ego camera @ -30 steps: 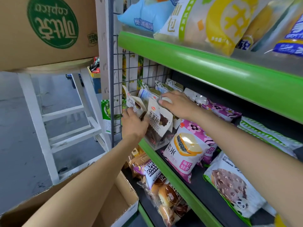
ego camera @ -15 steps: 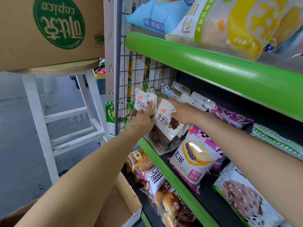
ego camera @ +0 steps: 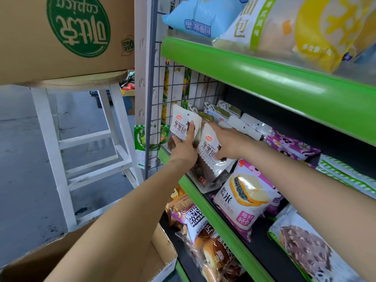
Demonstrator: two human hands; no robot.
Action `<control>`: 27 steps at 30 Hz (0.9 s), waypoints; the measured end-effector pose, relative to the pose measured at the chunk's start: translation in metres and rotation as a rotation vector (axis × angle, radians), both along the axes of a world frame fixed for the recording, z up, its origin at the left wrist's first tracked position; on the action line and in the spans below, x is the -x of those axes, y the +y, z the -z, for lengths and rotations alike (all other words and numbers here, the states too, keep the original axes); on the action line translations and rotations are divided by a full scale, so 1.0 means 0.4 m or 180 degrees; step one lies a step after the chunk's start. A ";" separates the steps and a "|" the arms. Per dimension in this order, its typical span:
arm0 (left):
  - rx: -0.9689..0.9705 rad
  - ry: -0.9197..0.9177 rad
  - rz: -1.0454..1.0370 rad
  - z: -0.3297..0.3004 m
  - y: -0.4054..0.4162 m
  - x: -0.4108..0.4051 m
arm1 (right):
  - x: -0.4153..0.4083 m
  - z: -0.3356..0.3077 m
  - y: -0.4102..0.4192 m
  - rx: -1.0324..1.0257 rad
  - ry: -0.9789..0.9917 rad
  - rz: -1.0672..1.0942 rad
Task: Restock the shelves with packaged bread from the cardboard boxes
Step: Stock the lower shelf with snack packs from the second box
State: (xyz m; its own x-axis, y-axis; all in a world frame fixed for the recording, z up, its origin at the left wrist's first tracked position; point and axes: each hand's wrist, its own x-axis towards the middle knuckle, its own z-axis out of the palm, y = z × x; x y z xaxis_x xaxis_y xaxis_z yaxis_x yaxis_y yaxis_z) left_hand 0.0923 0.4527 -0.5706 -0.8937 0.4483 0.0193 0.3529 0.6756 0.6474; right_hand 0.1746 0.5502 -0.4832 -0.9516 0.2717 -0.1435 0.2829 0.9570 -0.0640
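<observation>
Two white packs of dark bread stand at the left end of the middle shelf (ego camera: pixel 218 221), against the wire side panel. My left hand (ego camera: pixel 184 148) presses straight fingers flat on the front of the left pack (ego camera: pixel 180 123). My right hand (ego camera: pixel 226 140) grips the right pack (ego camera: pixel 209 148), fingers over its top edge and thumb on its front. More white packs (ego camera: pixel 247 124) stand in a row behind them. An open cardboard box (ego camera: pixel 164 254) sits below my left forearm; my arm hides its inside.
Purple-and-white sandwich bread packs (ego camera: pixel 242 200) and a chocolate bread pack (ego camera: pixel 305 249) lie to the right on the same shelf. The upper green shelf (ego camera: pixel 264 78) overhangs close above. A second cardboard box (ego camera: pixel 71 37) rests on a white stool (ego camera: pixel 50 139) at left. Bread rolls (ego camera: pixel 213 253) fill the lower shelf.
My left hand has slid up from the shelf edge onto the front of the left pack. Both front packs now stand more upright, and my right hand holds the right one steady.
</observation>
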 end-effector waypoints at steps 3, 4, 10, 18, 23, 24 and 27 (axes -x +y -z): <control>-0.0222 0.0086 0.0047 0.005 -0.026 -0.003 | -0.016 0.005 -0.020 -0.0508 0.0026 0.0038; -0.0270 0.0150 0.0055 0.006 -0.036 -0.006 | -0.020 0.006 -0.033 -0.0810 0.0103 -0.0017; -0.0072 0.0111 0.0338 0.017 -0.069 -0.026 | -0.009 0.032 -0.100 -0.0940 -0.0143 -0.0065; -0.0147 -0.0067 0.0381 0.018 -0.071 -0.025 | -0.025 0.040 -0.093 -0.0873 -0.0397 -0.0062; -0.0728 0.0455 -0.0367 -0.004 -0.059 -0.073 | -0.036 0.010 -0.082 0.0067 0.0089 -0.0151; -0.0878 0.0733 -0.0492 -0.011 -0.061 -0.084 | -0.039 -0.002 -0.072 0.0332 0.0283 -0.0156; -0.0909 0.0969 -0.0313 -0.009 -0.071 -0.102 | -0.054 -0.023 -0.036 0.0668 0.0741 -0.0097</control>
